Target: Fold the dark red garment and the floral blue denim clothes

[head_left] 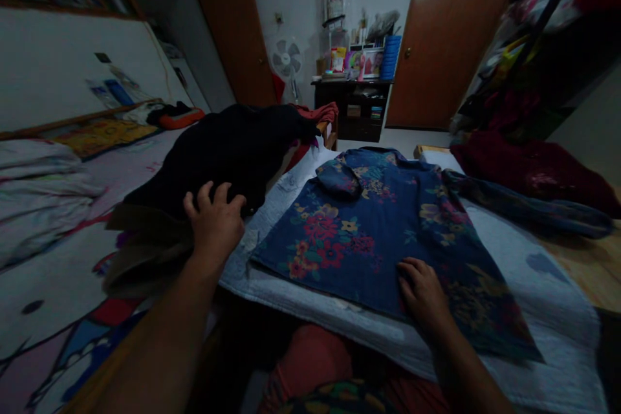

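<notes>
A dark blue shirt with a floral print (388, 239) lies spread on a pale blue-grey cloth (528, 272). One sleeve is folded in over its body; the other stretches out to the right. My right hand (423, 291) rests on the shirt near its lower edge, fingers loosely bent and nothing seen between them. To the left, my left hand (217, 220) is open with its fingers spread and curved, at the near side of a heap of dark clothes (228, 149). Whether its fingertips press into the dark fabric, I cannot tell.
At left is a bed with a cartoon-print sheet (48, 297) and a bunched blanket (43, 187). Dark red fabric (538, 174) lies at right, below hanging clothes. A fan (287, 59) and a dark cabinet (354, 113) stand at the back between wooden doors.
</notes>
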